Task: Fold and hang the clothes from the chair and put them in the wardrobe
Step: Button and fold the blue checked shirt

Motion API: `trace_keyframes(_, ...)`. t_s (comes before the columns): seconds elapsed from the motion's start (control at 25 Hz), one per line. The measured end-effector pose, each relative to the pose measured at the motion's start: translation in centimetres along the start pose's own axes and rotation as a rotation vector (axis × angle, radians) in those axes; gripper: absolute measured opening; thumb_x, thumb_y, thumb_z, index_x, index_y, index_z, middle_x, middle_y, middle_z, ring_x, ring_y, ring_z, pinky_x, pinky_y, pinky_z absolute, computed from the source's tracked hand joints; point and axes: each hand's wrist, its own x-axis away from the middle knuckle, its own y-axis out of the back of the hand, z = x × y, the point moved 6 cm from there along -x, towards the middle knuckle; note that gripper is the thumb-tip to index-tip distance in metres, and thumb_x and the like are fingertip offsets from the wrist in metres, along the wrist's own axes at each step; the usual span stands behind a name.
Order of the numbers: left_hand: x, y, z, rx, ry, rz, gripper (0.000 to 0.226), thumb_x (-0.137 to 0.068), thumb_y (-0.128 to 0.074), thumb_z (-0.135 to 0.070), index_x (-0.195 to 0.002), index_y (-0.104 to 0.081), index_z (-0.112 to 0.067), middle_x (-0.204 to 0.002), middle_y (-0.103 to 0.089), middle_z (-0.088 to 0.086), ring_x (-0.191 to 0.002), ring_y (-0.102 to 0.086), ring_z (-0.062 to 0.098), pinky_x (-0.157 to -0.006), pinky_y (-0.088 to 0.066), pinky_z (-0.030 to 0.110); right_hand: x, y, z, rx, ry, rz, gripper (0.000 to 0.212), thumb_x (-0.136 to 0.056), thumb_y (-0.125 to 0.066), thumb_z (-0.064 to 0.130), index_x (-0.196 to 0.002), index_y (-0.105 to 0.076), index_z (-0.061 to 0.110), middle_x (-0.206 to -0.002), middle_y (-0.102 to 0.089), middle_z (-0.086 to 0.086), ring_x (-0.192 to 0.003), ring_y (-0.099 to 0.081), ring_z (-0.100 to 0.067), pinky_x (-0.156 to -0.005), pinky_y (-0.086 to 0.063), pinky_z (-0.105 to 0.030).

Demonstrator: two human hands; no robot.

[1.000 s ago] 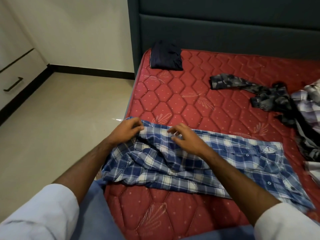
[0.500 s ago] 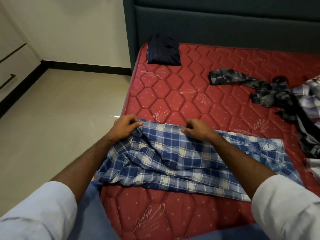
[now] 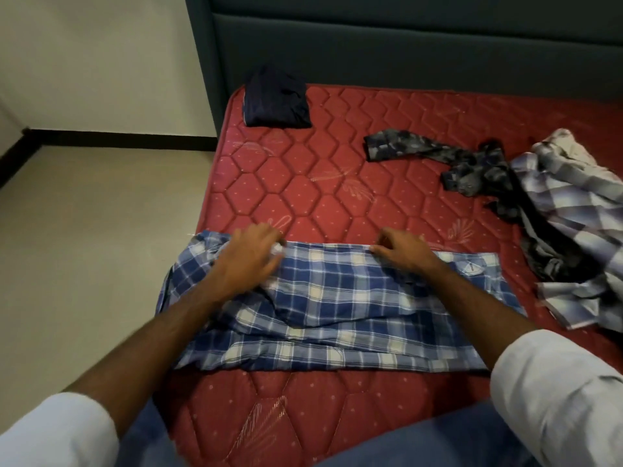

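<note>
A blue-and-white checked shirt (image 3: pixel 337 308) lies folded lengthwise across the near part of the red mattress (image 3: pixel 337 183). My left hand (image 3: pixel 251 256) rests on the shirt's far left edge, fingers curled on the cloth. My right hand (image 3: pixel 401 251) pinches the far edge further right, near the pocket. A folded dark navy garment (image 3: pixel 276 97) sits at the mattress's far left corner. A dark patterned shirt (image 3: pixel 468 166) and a pale checked shirt (image 3: pixel 573 210) lie crumpled at the right. Neither the chair nor the wardrobe is in view.
A dark teal headboard (image 3: pixel 404 45) runs along the far side of the bed. Beige tiled floor (image 3: pixel 84 247) lies left of the bed, edged by a white wall with black skirting (image 3: pixel 118 138).
My hands have spread apart along the shirt's far edge, the right one moving right, and the top layer now lies flatter. The view shifted, dropping the drawer unit out at left.
</note>
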Motion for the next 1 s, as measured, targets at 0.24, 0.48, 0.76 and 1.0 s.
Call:
trace_keyframes(0.24,-4.1,-6.4,-10.5,-0.026,-0.217,0.239,0.048,-0.095,-0.042,-0.046,-0.134,-0.054,-0.02,-0.142,-0.051,0.003,-0.127,-0.051,0.023,-0.099,-0.043,0.043,7.0,3.5,-12.2,0.074,-0.299,-0.29,0.046,-0.097,-0.056,0.048,-0.128,-0.052,0.015,-0.135,-0.049,-0.014,-0.125,-0.045,-0.039,-0.101,-0.035,-0.053)
trace_keyframes(0.48,-6.1,-12.8,-22.0,-0.081,-0.362,0.329,0.064,-0.102,-0.026,-0.063,-0.157,-0.029,-0.028,-0.167,-0.023,0.003,-0.153,-0.024,0.028,-0.118,-0.024,0.056,14.0,1.5,-18.9,0.084,-0.615,-0.381,0.082,-0.088,-0.042,0.078,-0.116,-0.057,0.002,-0.117,-0.057,-0.021,-0.114,-0.055,-0.041,-0.094,-0.045,-0.054)
trace_keyframes(0.76,-7.3,-17.1,-29.2,-0.076,-0.338,0.399,0.072,-0.101,-0.016,-0.059,-0.163,-0.009,-0.023,-0.17,-0.01,0.001,-0.156,-0.013,0.023,-0.123,-0.015,0.057,13.2,2.9,-23.2,-0.449,-0.577,-0.149,0.095,-0.078,-0.048,0.088,-0.13,-0.055,0.01,-0.127,-0.065,-0.016,-0.112,-0.062,-0.031,-0.09,-0.05,-0.04)
trace_keyframes(1.0,-7.3,-17.7,-31.9,-0.061,-0.136,0.364,0.088,-0.097,-0.012,-0.077,-0.162,0.005,-0.022,-0.169,0.009,0.0,-0.157,0.008,0.02,-0.123,0.001,0.061,14.7,2.1,-22.6,-0.821,-0.46,0.088,0.072,-0.079,-0.072,0.07,-0.124,-0.066,0.014,-0.123,-0.061,0.004,-0.111,-0.058,-0.018,-0.087,-0.047,-0.031)
